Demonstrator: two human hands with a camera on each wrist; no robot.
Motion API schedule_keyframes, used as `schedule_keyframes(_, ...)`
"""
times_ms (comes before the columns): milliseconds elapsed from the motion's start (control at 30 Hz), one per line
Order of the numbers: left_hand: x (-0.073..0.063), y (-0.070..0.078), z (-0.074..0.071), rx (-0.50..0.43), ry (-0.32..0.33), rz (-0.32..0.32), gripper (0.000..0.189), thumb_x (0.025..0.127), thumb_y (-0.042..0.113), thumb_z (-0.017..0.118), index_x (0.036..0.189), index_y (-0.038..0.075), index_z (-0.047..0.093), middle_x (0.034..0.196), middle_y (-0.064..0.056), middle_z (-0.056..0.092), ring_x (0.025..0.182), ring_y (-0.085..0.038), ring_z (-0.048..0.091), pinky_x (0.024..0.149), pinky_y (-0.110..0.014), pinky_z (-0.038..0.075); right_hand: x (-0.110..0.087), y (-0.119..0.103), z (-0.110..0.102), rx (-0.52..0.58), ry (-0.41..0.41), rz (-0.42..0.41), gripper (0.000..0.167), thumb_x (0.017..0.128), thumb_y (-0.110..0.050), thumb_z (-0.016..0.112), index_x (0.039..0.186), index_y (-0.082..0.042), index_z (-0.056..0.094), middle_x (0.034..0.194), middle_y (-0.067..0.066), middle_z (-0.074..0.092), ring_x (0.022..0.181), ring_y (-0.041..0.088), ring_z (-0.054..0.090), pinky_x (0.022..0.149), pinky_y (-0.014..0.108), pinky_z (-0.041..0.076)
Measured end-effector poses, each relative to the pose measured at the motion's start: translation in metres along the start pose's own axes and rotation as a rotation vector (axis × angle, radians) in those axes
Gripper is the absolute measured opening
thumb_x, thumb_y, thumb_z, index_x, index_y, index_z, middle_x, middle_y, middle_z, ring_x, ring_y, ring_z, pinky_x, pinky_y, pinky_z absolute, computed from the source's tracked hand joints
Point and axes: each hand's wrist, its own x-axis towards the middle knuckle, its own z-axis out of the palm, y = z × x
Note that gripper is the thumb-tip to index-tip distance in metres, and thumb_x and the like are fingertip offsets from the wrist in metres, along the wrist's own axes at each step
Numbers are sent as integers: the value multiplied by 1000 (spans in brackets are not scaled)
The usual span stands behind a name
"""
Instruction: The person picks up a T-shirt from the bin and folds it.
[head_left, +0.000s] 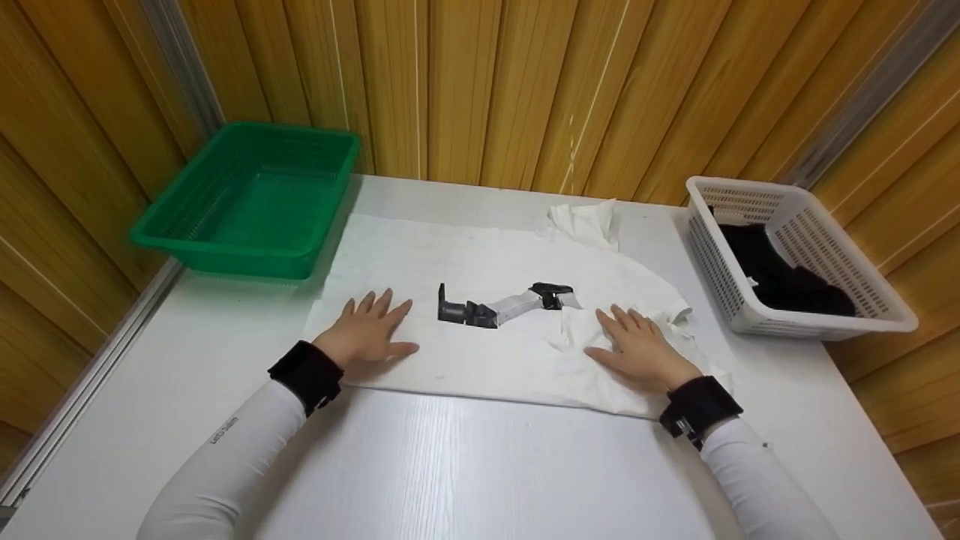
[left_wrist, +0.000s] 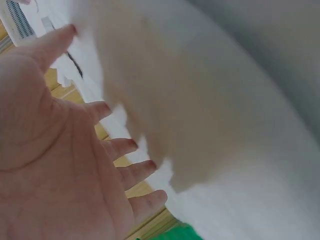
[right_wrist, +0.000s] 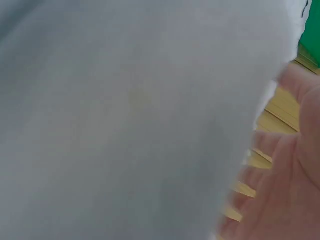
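A white T-shirt (head_left: 450,255) lies spread flat on the table, a dark grey-and-black print (head_left: 480,313) across its middle. One sleeve (head_left: 589,223) sticks out at the far side, and the cloth is wrinkled toward the right end. My left hand (head_left: 364,334) is over the shirt's left part, palm down with fingers spread. Over the wrinkled right part, my right hand (head_left: 637,349) has its fingers extended too. In the left wrist view, the palm of the left hand (left_wrist: 65,155) faces the white cloth (left_wrist: 225,150). White fabric (right_wrist: 130,125) fills most of the right wrist view.
At the back left stands a green plastic basket (head_left: 240,259). On the right, a white perforated basket (head_left: 720,274) holds black cloth (head_left: 787,277). Wood-patterned panels (head_left: 465,97) rise behind the white table (head_left: 450,472).
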Motion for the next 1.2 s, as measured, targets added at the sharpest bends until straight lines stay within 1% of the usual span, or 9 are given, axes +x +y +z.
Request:
schedule_keyframes(67, 4, -2, 1, -29, -17, -11, 86, 101, 61, 48, 166, 18, 14, 173, -24, -1, 158, -52, -1, 123, -75, -2, 3, 4, 1, 42, -54, 12, 87, 101, -61, 48, 164, -9, 20, 170, 29, 9, 154, 61, 5, 122, 76, 2)
schedule_keyframes(200, 10, -6, 1, -68, -37, -26, 91, 97, 67, 50, 167, 24, 10, 174, -19, -8, 159, -49, -10, 119, -79, -8, 8, 12, -2, 71, -112, 63, 93, 97, -68, 49, 166, -17, 12, 172, 26, -1, 153, 62, -6, 119, 79, -6)
schedule_keyframes(333, 13, -10, 2, -75, -28, -35, 97, 93, 72, 52, 167, 26, 8, 174, -16, -9, 160, -47, -12, 118, -80, -9, 10, 18, -3, 56, -139, 103, 100, 93, -76, 48, 166, -21, 9, 172, 23, -5, 153, 62, -9, 116, 81, -9)
schedule_keyframes(567, 10, -11, 2, -80, -65, -76, 104, 90, 76, 54, 167, 27, 3, 174, -15, -14, 159, -46, -16, 117, -81, -12, 10, 18, -1, 58, -151, 94, 101, 93, -76, 49, 166, -20, 7, 172, 24, -7, 153, 62, -10, 116, 81, -10)
schedule_keyframes(700, 5, -7, 2, -72, -74, -83, 104, 90, 75, 55, 167, 26, 5, 174, -16, -12, 159, -47, -14, 116, -82, -9, 5, 15, -1, 48, -153, 95, 101, 93, -75, 48, 166, -19, 8, 172, 24, -6, 153, 63, -8, 116, 82, -8)
schedule_keyframes(900, -12, 3, 5, -53, -44, -84, 102, 90, 71, 58, 166, 21, 13, 173, -22, -2, 159, -52, -4, 111, -88, 3, -10, 6, -3, 4, -159, 92, 100, 92, -76, 49, 166, -19, 14, 172, 25, 3, 150, 67, 4, 113, 85, 1)
schedule_keyframes(1033, -22, 11, 3, -44, -55, -91, 100, 90, 66, 63, 165, 16, 20, 172, -26, 8, 157, -55, 5, 109, -89, 13, -16, 0, -14, -42, -213, 68, 101, 90, -76, 54, 164, -15, 22, 170, 28, 14, 144, 71, 20, 112, 87, 8)
schedule_keyframes(1100, -22, 14, -1, -13, -38, -74, 93, 92, 63, 63, 161, 11, 29, 168, -29, 22, 153, -57, 21, 109, -86, 23, -15, 0, -24, -61, -245, 45, 98, 90, -75, 55, 162, -12, 30, 166, 31, 23, 141, 69, 30, 111, 87, 13)
schedule_keyframes(1200, -15, 15, -11, 70, 15, -41, 74, 98, 57, 59, 147, 3, 47, 151, -29, 46, 137, -53, 46, 107, -76, 38, -4, 3, -38, -58, -237, 10, 85, 96, -68, 53, 153, -6, 44, 156, 33, 40, 134, 63, 46, 108, 83, 29)
